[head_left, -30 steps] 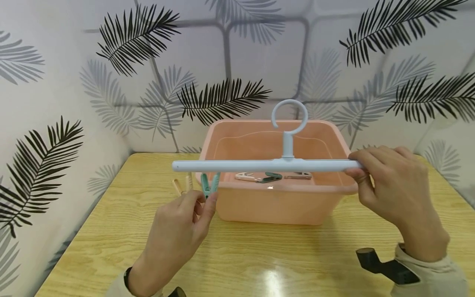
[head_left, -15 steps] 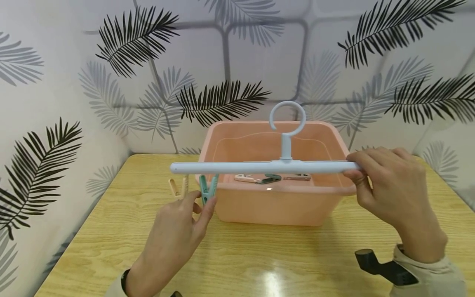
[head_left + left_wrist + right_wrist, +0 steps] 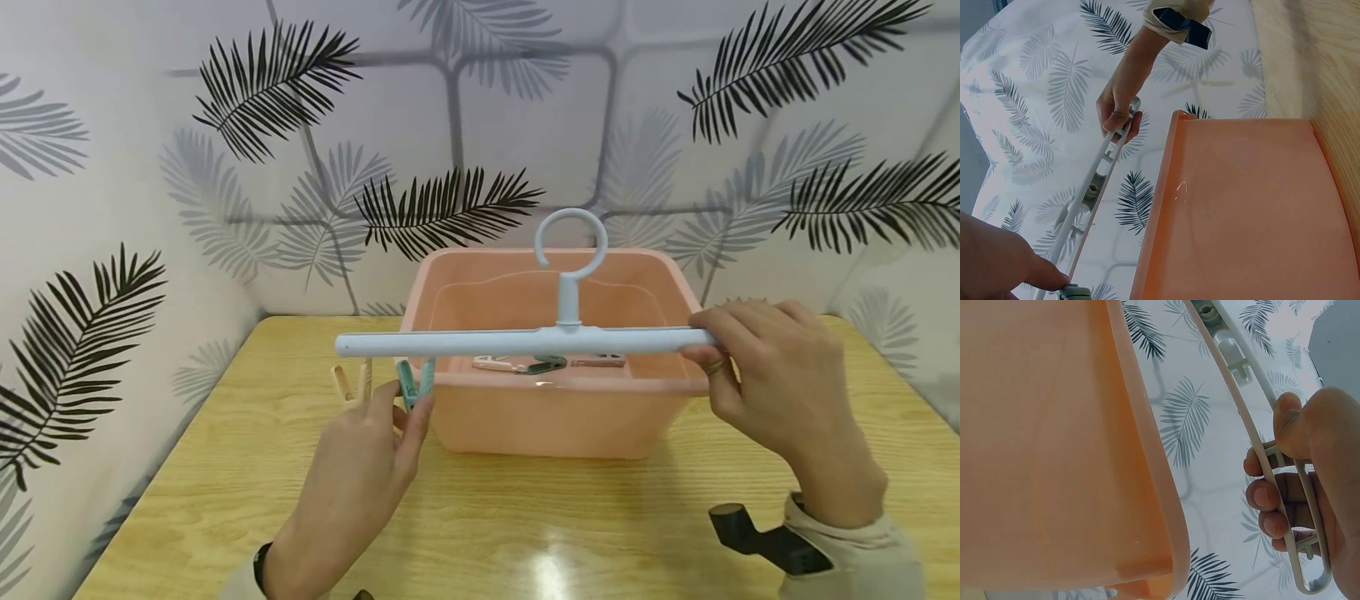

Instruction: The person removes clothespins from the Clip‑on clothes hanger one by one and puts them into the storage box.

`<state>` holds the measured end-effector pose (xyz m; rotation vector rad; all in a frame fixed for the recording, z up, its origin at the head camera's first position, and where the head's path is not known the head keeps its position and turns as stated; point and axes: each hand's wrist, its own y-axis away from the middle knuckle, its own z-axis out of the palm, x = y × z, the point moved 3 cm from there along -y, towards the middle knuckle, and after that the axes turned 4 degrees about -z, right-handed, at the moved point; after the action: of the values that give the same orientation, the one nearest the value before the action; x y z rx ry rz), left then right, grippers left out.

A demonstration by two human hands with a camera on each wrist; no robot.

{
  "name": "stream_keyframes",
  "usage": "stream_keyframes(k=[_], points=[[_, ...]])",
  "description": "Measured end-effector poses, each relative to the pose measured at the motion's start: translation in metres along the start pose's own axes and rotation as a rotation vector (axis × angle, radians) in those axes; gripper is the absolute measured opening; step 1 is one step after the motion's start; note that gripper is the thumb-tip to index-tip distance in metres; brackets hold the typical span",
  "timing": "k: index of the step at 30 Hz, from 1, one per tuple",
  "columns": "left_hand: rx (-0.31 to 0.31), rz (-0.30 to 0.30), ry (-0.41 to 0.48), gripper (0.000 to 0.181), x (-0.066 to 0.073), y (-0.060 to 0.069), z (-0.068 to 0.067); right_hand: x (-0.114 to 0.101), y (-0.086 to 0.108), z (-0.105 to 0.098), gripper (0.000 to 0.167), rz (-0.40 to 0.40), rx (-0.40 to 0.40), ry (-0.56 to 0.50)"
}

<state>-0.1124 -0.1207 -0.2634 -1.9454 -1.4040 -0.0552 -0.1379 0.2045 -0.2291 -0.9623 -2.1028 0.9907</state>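
Note:
A pale blue clothes hanger (image 3: 480, 342) is held level in front of a peach basin (image 3: 555, 417), its round hook pointing up. My right hand (image 3: 772, 375) grips the hanger's right end, its fingers curled round the bar in the right wrist view. Below the left end, my left hand (image 3: 360, 458) pinches a green clothespin (image 3: 416, 383) between thumb and fingers, handles up by the bar. A beige clothespin (image 3: 352, 386) stands just left of these fingers; whether it is held or clipped on something, I cannot tell. Part of the green clothespin (image 3: 1075, 292) shows beside the left thumb.
Several clothespins (image 3: 543, 364) lie inside the basin. The basin stands on a wooden table (image 3: 495, 525) against a wall covering (image 3: 525, 133) with a leaf print. A black wrist mount (image 3: 765, 537) sits on the right forearm.
The hanger and my right hand have shifted slightly left and down in the view. The beige clothespin has moved left and shows more clearly. My left hand keeps its pinch on the green clothespin.

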Motion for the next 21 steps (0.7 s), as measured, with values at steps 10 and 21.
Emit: stream_keyframes(k=[10,21], points=[[0.068,0.02,0.321,0.03,-0.009,-0.01,-0.004,0.0,-0.001,-0.004,0.056,0.023,0.082,-0.009],[0.17,0.117,0.356,0.031,-0.01,-0.011,-0.005,0.003,0.0,-0.003,0.053,0.041,0.09,-0.023]])
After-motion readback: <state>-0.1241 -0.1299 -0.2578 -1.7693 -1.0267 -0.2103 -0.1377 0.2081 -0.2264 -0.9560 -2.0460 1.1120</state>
